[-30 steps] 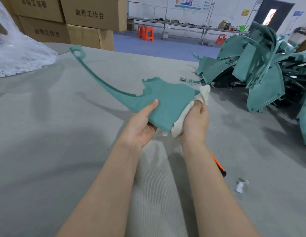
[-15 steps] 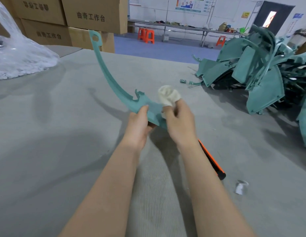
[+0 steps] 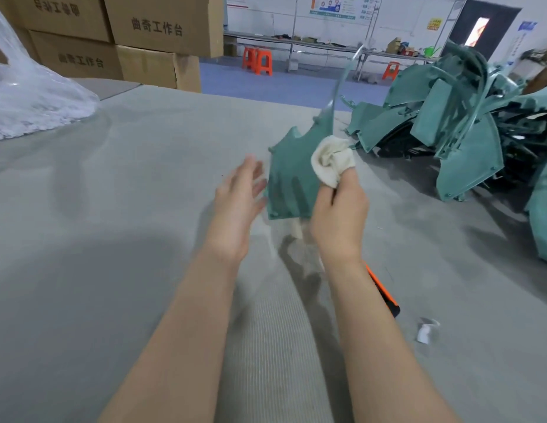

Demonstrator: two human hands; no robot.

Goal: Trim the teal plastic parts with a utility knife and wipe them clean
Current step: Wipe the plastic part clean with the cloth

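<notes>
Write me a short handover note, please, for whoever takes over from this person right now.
Left hand: open, fingers straight, beside the teal part; contact unclear.
Right hand: grips the white cloth against that part and holds it upright above the table.
Utility knife: on the table, under the right forearm.
Pile of teal parts: on the table, far right.
Done: the held part is at the wiping stage.
Left: probably finish wiping; the pile's state cannot be told.

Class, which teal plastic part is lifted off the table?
The teal part held up by the right hand together with the white cloth; the others lie heaped in a pile on the table's right side.
</notes>
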